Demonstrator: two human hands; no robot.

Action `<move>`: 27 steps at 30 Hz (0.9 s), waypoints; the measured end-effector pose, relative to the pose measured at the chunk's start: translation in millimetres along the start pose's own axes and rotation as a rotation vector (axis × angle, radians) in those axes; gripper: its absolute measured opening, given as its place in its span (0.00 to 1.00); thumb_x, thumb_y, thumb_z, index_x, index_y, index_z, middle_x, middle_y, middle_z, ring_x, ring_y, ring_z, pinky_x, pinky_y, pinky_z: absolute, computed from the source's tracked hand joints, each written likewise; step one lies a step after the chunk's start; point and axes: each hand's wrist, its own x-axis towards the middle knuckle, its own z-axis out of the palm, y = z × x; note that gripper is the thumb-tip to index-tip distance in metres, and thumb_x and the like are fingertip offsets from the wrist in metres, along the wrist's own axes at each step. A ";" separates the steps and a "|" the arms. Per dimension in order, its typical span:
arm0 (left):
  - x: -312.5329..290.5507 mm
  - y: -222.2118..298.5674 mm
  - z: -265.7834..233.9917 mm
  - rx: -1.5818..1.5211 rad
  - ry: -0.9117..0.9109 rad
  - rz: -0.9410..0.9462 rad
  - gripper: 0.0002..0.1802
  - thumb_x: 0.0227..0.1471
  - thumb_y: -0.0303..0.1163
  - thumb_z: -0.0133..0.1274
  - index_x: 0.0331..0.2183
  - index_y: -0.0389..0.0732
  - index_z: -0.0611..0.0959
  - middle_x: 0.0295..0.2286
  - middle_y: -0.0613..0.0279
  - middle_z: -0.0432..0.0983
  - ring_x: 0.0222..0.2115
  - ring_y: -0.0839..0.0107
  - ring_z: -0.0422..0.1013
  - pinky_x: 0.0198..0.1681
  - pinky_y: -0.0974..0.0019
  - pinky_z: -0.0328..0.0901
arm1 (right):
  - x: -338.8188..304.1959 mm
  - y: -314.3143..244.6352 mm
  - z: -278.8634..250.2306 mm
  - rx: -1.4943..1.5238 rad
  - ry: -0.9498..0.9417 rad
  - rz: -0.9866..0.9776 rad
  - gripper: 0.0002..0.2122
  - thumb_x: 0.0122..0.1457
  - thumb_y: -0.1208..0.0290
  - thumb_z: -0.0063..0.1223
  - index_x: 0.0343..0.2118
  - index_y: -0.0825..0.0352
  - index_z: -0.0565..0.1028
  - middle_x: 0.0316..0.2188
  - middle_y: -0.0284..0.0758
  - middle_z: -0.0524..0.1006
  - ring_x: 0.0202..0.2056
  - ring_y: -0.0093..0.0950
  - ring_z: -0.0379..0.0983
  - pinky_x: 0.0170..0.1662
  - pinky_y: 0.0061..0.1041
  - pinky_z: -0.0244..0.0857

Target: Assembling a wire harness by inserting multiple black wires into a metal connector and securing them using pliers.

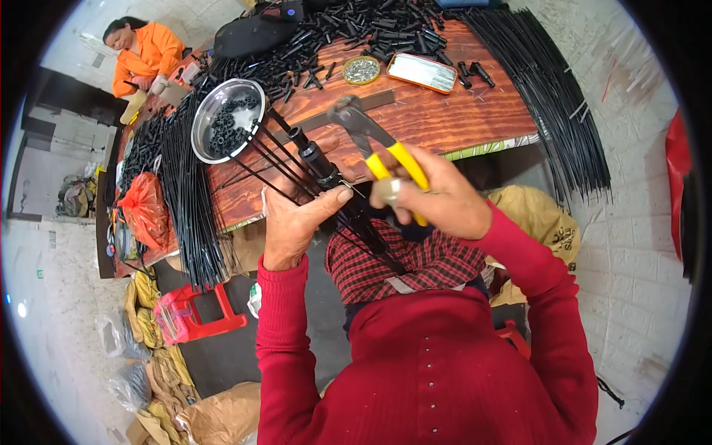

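Observation:
My left hand [297, 222] is closed round a bundle of thin black rods [371, 241], its thumb lying along a black cylindrical piece [315, 159] at their upper part. A thin bright wire or pin sticks out beside the thumb. The lower end of the bundle rests toward my lap, on a red-and-black checked cloth [415, 263]. In my right hand [445, 193] is a pair of end-cutting pincers [371, 133] with yellow handles. Their dark metal head points up and left, above the table and apart from the cylindrical piece. My right fingers partly hide the handles.
On the wooden table [460, 107] are a metal bowl of small black rings [204, 148], a round tin of small metal bits [361, 70], a tray of pins [423, 73] and piled black parts [326, 33]. Rod bundles [545, 89] overhang both sides. A person in orange [152, 55] works far left.

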 end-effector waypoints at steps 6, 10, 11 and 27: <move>-2.4 1.7 -3.8 0.049 0.003 0.007 0.31 0.42 0.22 0.64 0.50 0.33 0.75 0.36 0.62 0.78 0.32 0.79 0.71 0.40 0.74 0.67 | -26.3 -15.8 -37.7 -0.375 -0.198 0.093 0.16 0.64 0.70 0.44 0.52 0.72 0.65 0.35 0.35 0.76 0.27 0.19 0.70 0.33 0.18 0.67; -2.4 9.2 -3.1 0.143 -0.028 -0.021 0.27 0.42 0.23 0.64 0.48 0.32 0.77 0.35 0.60 0.79 0.34 0.76 0.73 0.40 0.72 0.68 | -22.8 -24.7 -41.5 -0.793 -0.252 -0.076 0.17 0.59 0.75 0.47 0.52 0.71 0.66 0.35 0.37 0.78 0.31 0.27 0.75 0.38 0.24 0.68; -2.5 10.0 -3.2 0.142 -0.029 -0.022 0.27 0.42 0.23 0.64 0.48 0.32 0.77 0.35 0.60 0.79 0.34 0.76 0.73 0.40 0.72 0.68 | -21.8 -27.5 -40.9 -0.793 -0.251 -0.075 0.17 0.59 0.75 0.47 0.52 0.71 0.66 0.35 0.37 0.78 0.31 0.27 0.75 0.38 0.24 0.68; 1.2 4.7 -8.1 0.346 -0.015 0.006 0.14 0.40 0.27 0.67 0.31 0.34 0.82 0.24 0.65 0.79 0.25 0.80 0.72 0.30 0.73 0.68 | -16.7 -45.5 -38.2 -1.195 -0.203 -0.196 0.22 0.52 0.77 0.55 0.51 0.62 0.70 0.36 0.44 0.78 0.35 0.45 0.75 0.35 0.37 0.67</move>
